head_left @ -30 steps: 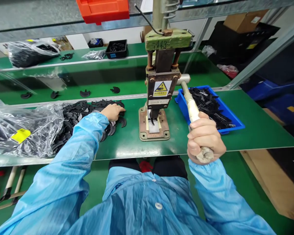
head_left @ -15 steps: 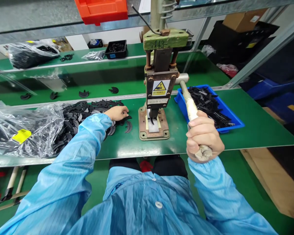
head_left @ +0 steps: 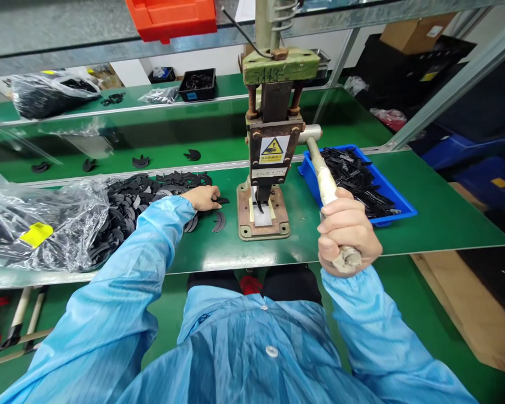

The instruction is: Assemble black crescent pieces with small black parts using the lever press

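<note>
My left hand [head_left: 202,198] is at the right end of a heap of curved black plastic pieces [head_left: 122,205], pinching a black plastic piece [head_left: 223,200] that sticks out past the fingertips. Just below it, a loose crescent-shaped piece [head_left: 219,222] lies on the table. My right hand [head_left: 348,233] is wrapped around the tape-covered lever handle [head_left: 325,178] of a hand press [head_left: 273,126]. Under the ram, a dark curved part [head_left: 260,206] shows on the light plate of the press base [head_left: 244,216]; its details are hard to make out.
A blue tray [head_left: 404,216] full of thin black parts stands right of the press, behind the lever. Clear plastic bags [head_left: 67,241] lie at the left. Several black pieces sit spaced along the back ledge, among them a notched disc [head_left: 192,154]. An orange bin [head_left: 172,19] is overhead.
My left hand has shifted slightly right, and a black piece now projects from its fingertips. The right hand keeps its grip on the lever. The whole view has shifted slightly.
</note>
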The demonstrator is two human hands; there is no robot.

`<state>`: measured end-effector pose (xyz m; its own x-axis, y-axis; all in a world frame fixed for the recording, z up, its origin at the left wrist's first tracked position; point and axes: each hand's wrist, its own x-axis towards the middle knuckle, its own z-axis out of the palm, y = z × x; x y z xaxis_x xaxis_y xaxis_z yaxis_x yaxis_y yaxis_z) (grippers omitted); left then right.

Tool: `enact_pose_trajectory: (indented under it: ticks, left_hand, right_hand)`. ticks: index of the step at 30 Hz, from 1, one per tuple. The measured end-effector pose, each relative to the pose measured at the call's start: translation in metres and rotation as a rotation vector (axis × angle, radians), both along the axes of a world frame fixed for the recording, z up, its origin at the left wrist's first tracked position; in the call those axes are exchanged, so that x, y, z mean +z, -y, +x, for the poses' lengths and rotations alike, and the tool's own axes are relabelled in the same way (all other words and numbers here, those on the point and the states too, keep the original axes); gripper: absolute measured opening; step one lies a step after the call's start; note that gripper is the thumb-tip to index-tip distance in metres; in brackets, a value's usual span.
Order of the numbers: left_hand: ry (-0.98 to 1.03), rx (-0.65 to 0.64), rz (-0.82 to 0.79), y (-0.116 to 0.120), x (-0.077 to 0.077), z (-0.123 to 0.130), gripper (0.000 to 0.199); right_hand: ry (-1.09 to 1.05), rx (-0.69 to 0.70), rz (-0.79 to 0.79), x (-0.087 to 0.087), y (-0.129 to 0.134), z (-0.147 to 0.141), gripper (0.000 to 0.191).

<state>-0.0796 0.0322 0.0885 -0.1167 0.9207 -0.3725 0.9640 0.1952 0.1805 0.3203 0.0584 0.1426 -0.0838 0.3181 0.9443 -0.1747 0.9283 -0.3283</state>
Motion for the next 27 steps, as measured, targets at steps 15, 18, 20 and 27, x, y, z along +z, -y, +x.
enact_pose_trajectory:
  ticks: [15,18,20,27]
  left_hand:
    - [0.114,-0.053,0.065,-0.007,-0.005,-0.008,0.081]
    - [0.153,-0.048,0.042,-0.011,-0.008,-0.003,0.069]
    - [0.212,-0.038,0.030,-0.012,-0.010,0.001,0.057]
    - [0.771,0.158,0.016,-0.001,-0.005,0.013,0.048]
  right_hand:
    - [-0.001,0.001,0.006,0.000,-0.001,0.001,0.024]
    - [0.010,0.003,0.007,-0.001,-0.001,0.001,0.022]
    - [0.015,-0.002,0.003,0.000,0.000,0.001,0.022]
    - [0.010,-0.015,0.008,0.001,0.000,0.001,0.023]
